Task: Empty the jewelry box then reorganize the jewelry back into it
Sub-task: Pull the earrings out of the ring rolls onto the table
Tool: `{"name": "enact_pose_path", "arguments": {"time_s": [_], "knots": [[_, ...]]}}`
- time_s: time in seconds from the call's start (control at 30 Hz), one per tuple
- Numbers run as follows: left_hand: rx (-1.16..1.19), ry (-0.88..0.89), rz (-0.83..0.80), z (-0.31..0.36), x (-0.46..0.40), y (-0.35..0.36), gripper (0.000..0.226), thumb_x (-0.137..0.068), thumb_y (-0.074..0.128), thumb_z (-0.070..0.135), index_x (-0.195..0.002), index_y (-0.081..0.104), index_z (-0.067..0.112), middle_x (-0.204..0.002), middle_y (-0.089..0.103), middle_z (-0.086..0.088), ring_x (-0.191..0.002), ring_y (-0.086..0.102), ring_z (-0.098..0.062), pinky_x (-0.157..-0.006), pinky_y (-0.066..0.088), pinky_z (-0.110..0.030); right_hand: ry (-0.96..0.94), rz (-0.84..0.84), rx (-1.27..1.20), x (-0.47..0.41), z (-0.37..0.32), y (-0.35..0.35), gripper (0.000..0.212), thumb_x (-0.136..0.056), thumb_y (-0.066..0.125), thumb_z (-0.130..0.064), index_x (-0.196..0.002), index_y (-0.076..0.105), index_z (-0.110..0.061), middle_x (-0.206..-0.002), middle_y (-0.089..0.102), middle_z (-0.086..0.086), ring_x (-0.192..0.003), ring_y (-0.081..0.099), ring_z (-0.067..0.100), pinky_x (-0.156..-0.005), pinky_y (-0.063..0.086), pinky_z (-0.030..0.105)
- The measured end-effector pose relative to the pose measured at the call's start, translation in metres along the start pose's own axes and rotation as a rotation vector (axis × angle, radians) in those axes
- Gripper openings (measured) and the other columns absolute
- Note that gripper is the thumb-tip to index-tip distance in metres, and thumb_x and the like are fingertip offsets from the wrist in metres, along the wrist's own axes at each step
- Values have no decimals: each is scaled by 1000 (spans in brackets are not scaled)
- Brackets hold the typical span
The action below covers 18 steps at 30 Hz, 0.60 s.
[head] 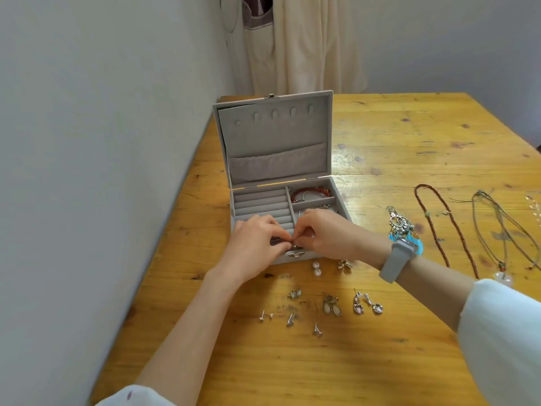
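A grey velvet jewelry box (272, 142) stands open on the wooden table (380, 361), lid upright. A red bead bracelet (310, 191) lies in its back right compartment. My left hand (257, 244) and my right hand (328, 232) meet over the box's front edge, both pinching a small dark earring (293, 239) between the fingertips, just above the metal clasp (295, 254). Several stud earrings (289, 319) and drop earrings (332, 306) lie on the table in front of the box. The front ring rolls are hidden under my hands.
To the right lie a blue-feather earring pair (399, 225), a brown bead necklace (439, 227) and cord necklaces (497, 230). A white wall (102, 171) runs along the table's left edge. A grey watch (399, 259) is on my right wrist.
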<state>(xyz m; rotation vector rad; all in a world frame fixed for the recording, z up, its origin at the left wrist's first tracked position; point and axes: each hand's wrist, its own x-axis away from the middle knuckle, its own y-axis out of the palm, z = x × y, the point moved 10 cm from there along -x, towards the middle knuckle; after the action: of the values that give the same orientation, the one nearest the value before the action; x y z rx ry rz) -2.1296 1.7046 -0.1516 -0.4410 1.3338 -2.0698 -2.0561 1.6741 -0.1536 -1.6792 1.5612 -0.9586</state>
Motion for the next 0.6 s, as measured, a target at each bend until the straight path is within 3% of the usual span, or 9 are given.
{"name": "enact_pose_path", "arguments": {"time_s": [0.13, 0.27, 0.43, 0.53, 0.6], "knots": [[-77, 88, -53, 11, -6, 1, 13, -84, 63, 35, -95, 70, 31, -94, 58, 12, -96, 48, -10, -92, 32, -36, 104, 247, -221, 20, 21, -18, 7, -88, 56, -19, -81, 57, -19, -79, 49, -10, -69, 46, 3, -61, 34, 14], [-32, 50, -134, 7, -9, 6, 3, -85, 62, 31, -87, 63, 29, -92, 54, 11, -90, 48, -8, -92, 36, -37, 118, 314, -282, 34, 29, -21, 6, -88, 56, -17, -82, 57, -17, -80, 50, -7, -68, 45, 1, -61, 36, 12], [28, 29, -205, 7, -6, 13, 6, -87, 59, 24, -83, 56, 28, -90, 52, 11, -84, 46, -6, -91, 41, -39, 98, 364, -297, 52, 32, -22, 8, -89, 54, -14, -82, 56, -16, -80, 49, -7, -69, 45, 1, -65, 36, 10], [134, 13, -142, 7, 1, 7, 16, -86, 58, 19, -77, 53, 32, -81, 53, 15, -77, 46, -2, -85, 41, -31, 77, 390, -290, 72, 33, -18, 8, -89, 55, -12, -82, 56, -16, -79, 48, -9, -68, 45, 3, -66, 37, 13], [235, -2, -43, 11, 11, -5, 23, -85, 60, 14, -75, 51, 33, -79, 53, 14, -76, 47, -2, -77, 38, -16, 53, 399, -281, 88, 32, -14, 9, -88, 56, -11, -82, 55, -17, -79, 47, -11, -71, 44, 4, -67, 37, 14]]}}
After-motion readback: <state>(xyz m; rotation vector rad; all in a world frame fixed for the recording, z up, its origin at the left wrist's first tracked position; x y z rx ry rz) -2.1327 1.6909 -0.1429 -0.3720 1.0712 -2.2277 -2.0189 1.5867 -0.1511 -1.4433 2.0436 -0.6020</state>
